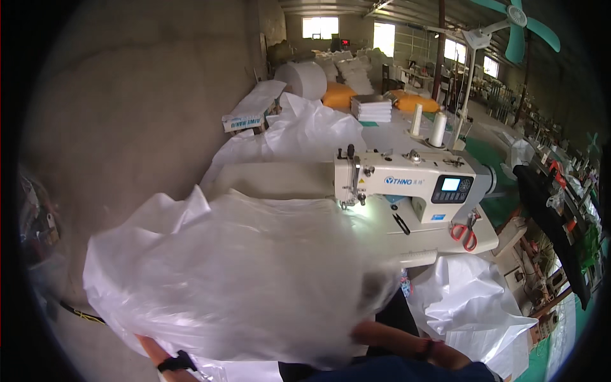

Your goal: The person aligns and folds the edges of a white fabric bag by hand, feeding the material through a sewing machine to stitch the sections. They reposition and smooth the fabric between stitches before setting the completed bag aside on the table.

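Note:
A large white plastic sheet [235, 274], glossy and crumpled, spreads in front of me up to the sewing machine [407, 181]. Its right part is smeared by motion. My left hand [146, 346] goes under the sheet's near left edge, with a black band on the wrist; its fingers are hidden. From the lower right, my right hand [366, 332] reaches to the sheet's near right edge, its fingers covered or blurred. The sheet's far edge lies close to the lit needle area of the machine.
Black thread snips [401, 223] and red-handled scissors [464, 235] lie on the machine table. Behind it stand thread cones [438, 130]. More white sheeting [299, 127] is heaped beyond, and another white sheet [461, 293] hangs at the right. A wall [140, 114] rises on the left.

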{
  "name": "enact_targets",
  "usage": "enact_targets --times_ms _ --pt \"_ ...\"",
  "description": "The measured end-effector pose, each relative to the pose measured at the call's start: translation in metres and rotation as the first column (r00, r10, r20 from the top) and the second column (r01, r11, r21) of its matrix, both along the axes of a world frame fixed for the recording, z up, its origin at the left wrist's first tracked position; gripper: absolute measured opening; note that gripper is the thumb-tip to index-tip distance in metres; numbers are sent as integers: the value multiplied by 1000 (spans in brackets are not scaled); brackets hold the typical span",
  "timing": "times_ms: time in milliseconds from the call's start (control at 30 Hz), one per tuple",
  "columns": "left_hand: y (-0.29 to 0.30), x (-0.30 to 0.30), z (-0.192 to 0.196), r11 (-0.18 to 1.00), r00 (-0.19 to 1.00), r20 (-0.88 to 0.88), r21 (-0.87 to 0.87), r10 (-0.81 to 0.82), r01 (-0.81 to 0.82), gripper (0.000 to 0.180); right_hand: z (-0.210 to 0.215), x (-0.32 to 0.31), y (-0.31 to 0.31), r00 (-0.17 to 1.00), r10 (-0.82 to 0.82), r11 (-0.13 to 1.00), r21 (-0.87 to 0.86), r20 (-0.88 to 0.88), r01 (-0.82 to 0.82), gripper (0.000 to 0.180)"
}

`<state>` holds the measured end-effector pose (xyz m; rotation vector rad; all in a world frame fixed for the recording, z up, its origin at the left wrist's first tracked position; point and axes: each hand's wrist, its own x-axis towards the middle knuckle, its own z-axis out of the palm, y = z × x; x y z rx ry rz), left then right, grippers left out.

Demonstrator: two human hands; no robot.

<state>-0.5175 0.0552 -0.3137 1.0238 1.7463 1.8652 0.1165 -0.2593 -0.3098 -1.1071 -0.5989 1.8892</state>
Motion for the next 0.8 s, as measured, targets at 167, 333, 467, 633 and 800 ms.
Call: enact_targets --times_ms 167,333,467,633,800 --pt "-82 -92 0 882 993 68 -467 97 -54 43 -13 -73 56 831 425 888 13 359 -460 41" --pt "-98 0 50 632 387 -859 -509 -334 -585 27 -4 -67 49 906 393 918 -117 157 -378 41" --pt "-65 204 69 908 544 -748 -192 -381 372 42 14 -52 38 409 356 575 148 840 -805 43" --pt "-8 350 59 843 198 -861 -370 -469 391 56 65 -48 14 506 412 871 -164 758 -463 41" --pt "84 351 64 845 70 -850 -506 -523 172 52 91 -51 6 887 131 983 57 443 -173 39"
